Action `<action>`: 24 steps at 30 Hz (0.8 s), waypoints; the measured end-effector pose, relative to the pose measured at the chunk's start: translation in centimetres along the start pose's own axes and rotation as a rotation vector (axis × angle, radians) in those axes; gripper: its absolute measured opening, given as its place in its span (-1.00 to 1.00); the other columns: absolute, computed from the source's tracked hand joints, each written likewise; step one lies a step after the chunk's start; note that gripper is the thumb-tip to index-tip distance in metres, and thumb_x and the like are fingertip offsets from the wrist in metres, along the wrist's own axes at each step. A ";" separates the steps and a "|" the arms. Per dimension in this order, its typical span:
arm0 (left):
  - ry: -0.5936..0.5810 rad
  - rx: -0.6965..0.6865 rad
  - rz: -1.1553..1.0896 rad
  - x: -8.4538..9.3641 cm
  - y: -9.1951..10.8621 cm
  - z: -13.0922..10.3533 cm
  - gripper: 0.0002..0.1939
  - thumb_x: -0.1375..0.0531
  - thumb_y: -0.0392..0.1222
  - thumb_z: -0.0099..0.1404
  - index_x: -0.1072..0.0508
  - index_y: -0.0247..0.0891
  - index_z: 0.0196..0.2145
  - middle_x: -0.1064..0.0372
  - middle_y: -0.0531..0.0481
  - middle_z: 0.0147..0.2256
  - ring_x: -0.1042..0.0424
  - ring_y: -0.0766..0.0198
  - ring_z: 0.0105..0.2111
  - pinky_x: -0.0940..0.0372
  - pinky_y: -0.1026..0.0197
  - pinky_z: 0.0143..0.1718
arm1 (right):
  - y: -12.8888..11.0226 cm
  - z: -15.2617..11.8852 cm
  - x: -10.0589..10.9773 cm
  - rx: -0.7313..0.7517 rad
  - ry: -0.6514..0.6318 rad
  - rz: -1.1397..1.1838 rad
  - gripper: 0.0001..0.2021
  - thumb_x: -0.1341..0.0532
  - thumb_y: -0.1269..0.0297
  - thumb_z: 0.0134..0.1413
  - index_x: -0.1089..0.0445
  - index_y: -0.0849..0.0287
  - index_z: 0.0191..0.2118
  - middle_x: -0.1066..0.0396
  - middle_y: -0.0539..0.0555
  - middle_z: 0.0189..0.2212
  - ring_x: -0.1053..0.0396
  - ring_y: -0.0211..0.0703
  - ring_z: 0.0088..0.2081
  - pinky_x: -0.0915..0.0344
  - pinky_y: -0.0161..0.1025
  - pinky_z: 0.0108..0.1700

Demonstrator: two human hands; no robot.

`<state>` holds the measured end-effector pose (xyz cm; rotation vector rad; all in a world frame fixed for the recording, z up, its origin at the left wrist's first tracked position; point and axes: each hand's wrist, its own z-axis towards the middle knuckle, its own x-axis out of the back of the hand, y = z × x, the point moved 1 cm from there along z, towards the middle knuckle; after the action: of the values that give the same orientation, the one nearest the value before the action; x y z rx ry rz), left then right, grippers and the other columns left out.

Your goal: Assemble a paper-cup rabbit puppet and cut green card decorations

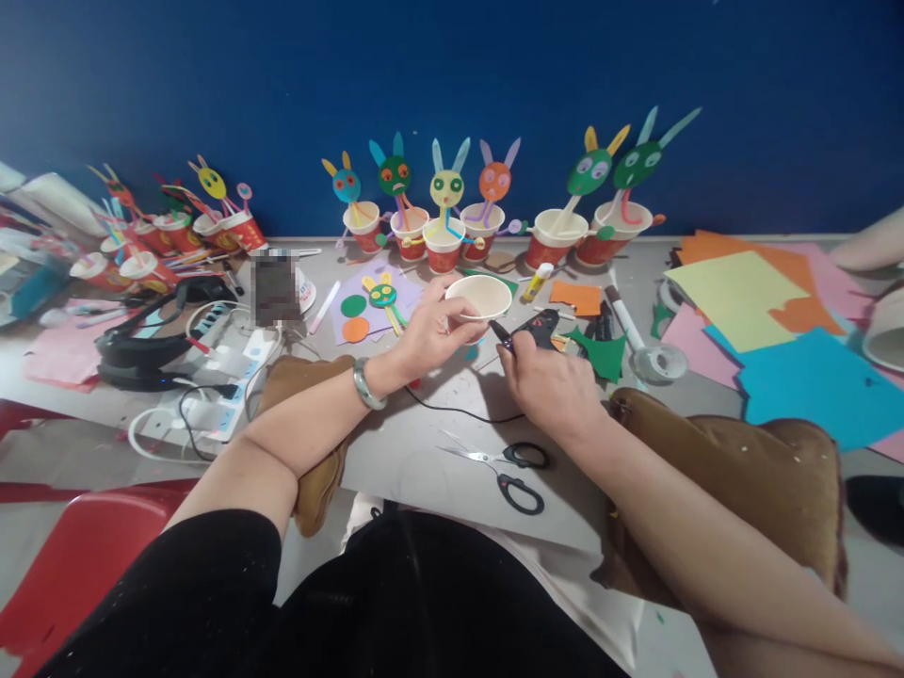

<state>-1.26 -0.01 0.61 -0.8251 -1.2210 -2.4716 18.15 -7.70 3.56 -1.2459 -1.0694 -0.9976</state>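
My left hand (439,331), with a bangle at the wrist, holds a paper cup (480,297) by its side, the white inside facing up. Just to the right, my right hand (547,377) is closed round a dark pen-like tool (502,333) whose tip points at the cup's near side. The tip seems very near the cup; contact cannot be made out. Below the hands lie open scissors (505,459) with black handles. A small paper rabbit figure (382,296) rests on purple paper left of the cup.
Red cups with paper rabbit heads (443,247) stand along the blue wall. A glue stick (537,282), green scraps (604,356) and a tape roll (660,362) lie right of the cup. Coloured sheets (805,386) are at right, a power strip (244,386) and cables at left.
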 end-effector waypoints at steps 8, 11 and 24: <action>0.024 0.016 -0.045 -0.1 -0.1 0.0 -0.84 -0.38 -0.06 0.46 -0.63 -0.19 -0.24 -0.45 -0.14 0.14 -0.47 0.09 0.20 -0.43 -0.03 0.30 | 0.4 -0.1 -0.5 0.031 0.109 -0.109 -0.69 0.00 0.18 0.54 -0.42 0.22 -0.12 -0.60 0.36 -0.34 -0.48 0.06 -0.39 0.15 -0.14 -0.35; 0.023 0.011 -0.007 -0.1 -0.1 0.0 -0.84 -0.38 -0.06 0.46 -0.63 -0.18 -0.24 -0.45 -0.13 0.15 -0.46 0.09 0.21 -0.43 -0.02 0.29 | 0.6 0.4 -0.4 0.015 0.026 0.236 -0.74 -0.12 0.09 0.45 -0.32 0.11 -0.27 -0.46 0.15 -0.51 -0.33 -0.06 -0.47 0.10 -0.17 -0.36; 0.080 0.010 -0.056 0.0 -0.4 0.2 -0.80 -0.42 -0.02 0.42 -0.63 -0.18 -0.27 -0.46 -0.14 0.12 -0.47 0.06 0.20 -0.44 -0.01 0.27 | 0.8 0.9 -0.6 0.077 -0.018 0.621 -0.64 -0.17 -0.02 0.31 -0.07 -0.02 -0.43 -0.14 -0.06 -0.61 -0.09 -0.15 -0.51 0.01 -0.15 -0.36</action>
<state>-1.41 0.43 0.45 -0.6913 -1.2441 -2.5144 18.79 -6.78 2.84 -1.4018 -0.6544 -0.4641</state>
